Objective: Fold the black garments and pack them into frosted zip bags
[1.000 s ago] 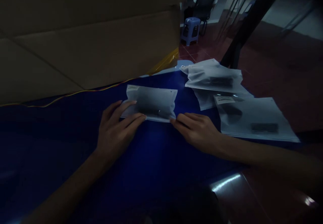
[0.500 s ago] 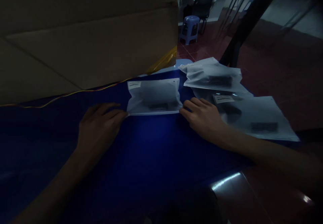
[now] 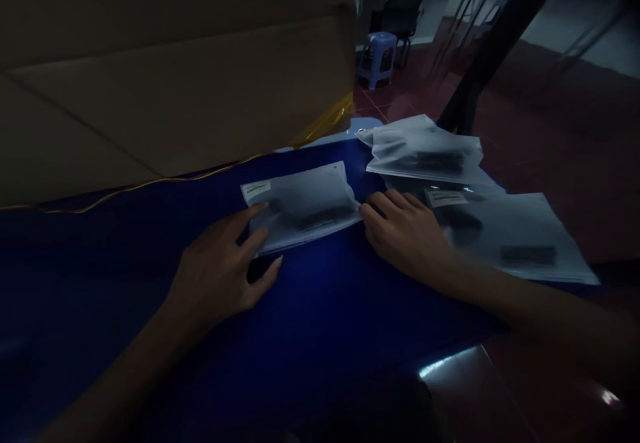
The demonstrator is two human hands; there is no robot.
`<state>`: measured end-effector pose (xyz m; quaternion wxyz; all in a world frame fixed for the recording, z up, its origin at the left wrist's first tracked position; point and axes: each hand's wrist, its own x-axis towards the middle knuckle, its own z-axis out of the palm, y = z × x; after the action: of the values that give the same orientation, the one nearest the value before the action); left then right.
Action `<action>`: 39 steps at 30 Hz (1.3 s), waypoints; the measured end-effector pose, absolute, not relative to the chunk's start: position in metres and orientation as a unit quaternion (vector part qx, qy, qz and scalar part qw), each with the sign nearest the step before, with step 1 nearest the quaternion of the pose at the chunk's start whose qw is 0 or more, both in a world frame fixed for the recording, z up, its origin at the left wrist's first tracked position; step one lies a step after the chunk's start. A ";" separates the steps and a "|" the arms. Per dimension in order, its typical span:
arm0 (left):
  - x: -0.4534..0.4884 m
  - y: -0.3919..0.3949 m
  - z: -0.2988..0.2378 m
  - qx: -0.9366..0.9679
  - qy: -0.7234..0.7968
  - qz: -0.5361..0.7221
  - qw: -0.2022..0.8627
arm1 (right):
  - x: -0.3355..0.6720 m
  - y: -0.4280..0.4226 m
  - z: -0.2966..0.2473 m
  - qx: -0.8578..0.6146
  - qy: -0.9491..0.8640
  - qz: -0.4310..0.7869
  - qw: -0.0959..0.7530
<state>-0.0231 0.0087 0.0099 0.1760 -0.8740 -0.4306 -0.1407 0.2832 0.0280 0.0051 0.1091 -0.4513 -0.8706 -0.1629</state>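
1. Cardboard box [image 3: 175, 83] stands beyond our left fingertips.
2. Left hand [image 3: 220, 266]: fingers spread open, index and middle tips pressing the pouch's left end, nothing gripped.
3. Frosted pouch [image 3: 300, 203] lies flat on the blue table [image 3: 310, 310] between both sets of fingertips, with a dark item inside.
4. Right hand [image 3: 405, 233]: fingers curled against the pouch's right corner; we cannot tell whether they pinch it.
5. Pile of pouches [image 3: 520, 230] lies just past our right knuckles. We judge those finished and this one in hand.

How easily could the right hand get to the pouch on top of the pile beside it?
Probably yes, easily: the right hand lies on the blue table at the middle pouch's edge, and the top pouch sits just beyond its fingers, uncovered, with nothing standing between them.
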 end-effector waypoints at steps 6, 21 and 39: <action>-0.027 0.017 0.002 -0.878 -0.394 -0.158 0.220 | 0.282 0.025 0.006 -0.459 -0.861 -0.185 0.114; -0.009 -0.002 0.014 -0.875 -0.298 -0.337 0.179 | 0.255 0.003 -0.002 -0.194 -0.935 -0.121 0.272; 0.008 -0.009 0.011 -0.904 -0.303 -0.250 0.170 | 0.255 0.006 -0.006 -0.251 -0.909 -0.236 0.237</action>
<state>0.0081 -0.0093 0.0111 0.1699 -0.9037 -0.3030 -0.2503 0.2551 0.0061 -0.0062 0.2369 -0.2509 -0.9085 -0.2356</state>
